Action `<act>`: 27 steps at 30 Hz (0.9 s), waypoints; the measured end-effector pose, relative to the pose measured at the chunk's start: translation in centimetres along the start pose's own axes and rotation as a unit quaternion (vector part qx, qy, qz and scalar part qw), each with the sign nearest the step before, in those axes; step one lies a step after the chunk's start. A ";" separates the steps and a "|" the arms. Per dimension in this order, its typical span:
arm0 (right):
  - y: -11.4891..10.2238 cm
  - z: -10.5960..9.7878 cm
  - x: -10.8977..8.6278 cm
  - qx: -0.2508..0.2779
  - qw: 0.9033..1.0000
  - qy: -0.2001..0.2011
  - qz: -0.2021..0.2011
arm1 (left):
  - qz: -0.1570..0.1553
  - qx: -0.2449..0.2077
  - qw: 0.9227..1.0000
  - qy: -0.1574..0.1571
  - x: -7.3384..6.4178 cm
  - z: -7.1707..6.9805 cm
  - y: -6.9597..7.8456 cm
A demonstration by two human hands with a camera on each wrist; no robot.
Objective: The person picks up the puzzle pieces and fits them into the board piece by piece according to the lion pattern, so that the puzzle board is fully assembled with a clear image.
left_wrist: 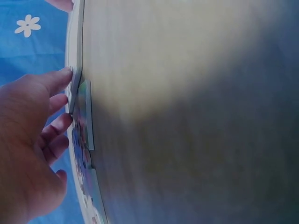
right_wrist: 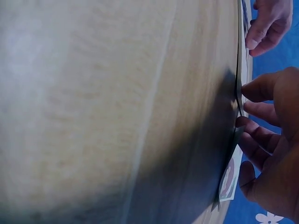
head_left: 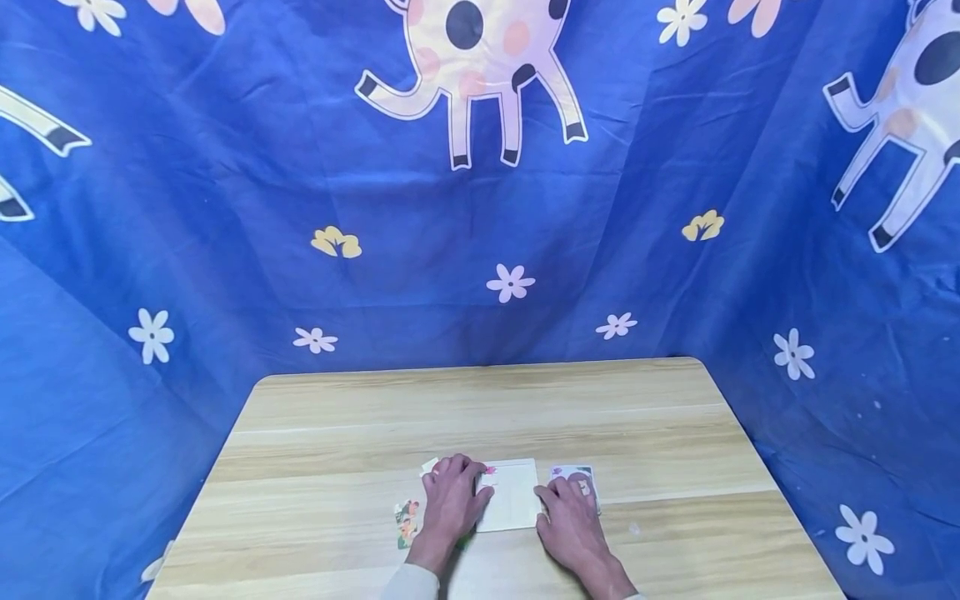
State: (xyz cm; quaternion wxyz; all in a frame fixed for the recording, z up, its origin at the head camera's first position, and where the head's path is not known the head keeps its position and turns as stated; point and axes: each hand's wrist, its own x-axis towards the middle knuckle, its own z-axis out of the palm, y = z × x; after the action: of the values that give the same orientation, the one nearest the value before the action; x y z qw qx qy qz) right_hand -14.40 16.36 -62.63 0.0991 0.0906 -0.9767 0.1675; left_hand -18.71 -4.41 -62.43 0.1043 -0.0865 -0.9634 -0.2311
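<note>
A thin white rectangular board (head_left: 513, 500) lies on the table between the two hands, a small pink mark at its upper left. My left hand (head_left: 448, 504) rests at its left edge, thumb over the white surface, fingers loosely bent. In the left wrist view, colourful flat pieces (left_wrist: 84, 116) lie close under that hand's fingers, partly hidden by them. My right hand (head_left: 573, 525) touches the board's right edge with thumb and fingertip, its other fingers relaxed over a picture card (head_left: 585, 477) that it partly covers.
Colourful picture pieces (head_left: 407, 523) lie left of the left hand. A small clear scrap (head_left: 634, 528) sits on the wooden table (head_left: 480, 408) to the right. Blue patterned cloth (head_left: 480, 217) hangs behind and beside the table.
</note>
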 end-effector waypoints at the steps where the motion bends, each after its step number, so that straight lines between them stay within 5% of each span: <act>1: 0.0 -0.1 0.0 -0.001 1.000 0.001 0.000 | -0.001 0.001 1.000 0.000 0.0 0.0 0.0; 27: -0.4 -0.2 -1.2 -0.017 1.000 0.013 0.000 | 0.015 0.021 0.999 0.022 -0.1 -0.1 0.1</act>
State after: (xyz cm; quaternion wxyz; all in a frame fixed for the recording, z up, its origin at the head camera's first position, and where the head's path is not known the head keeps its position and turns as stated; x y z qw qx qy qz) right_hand -13.07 16.22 -62.56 0.1130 0.0867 -0.9780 0.1522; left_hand -18.57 -4.35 -62.29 0.1307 -0.0940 -0.9640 -0.2115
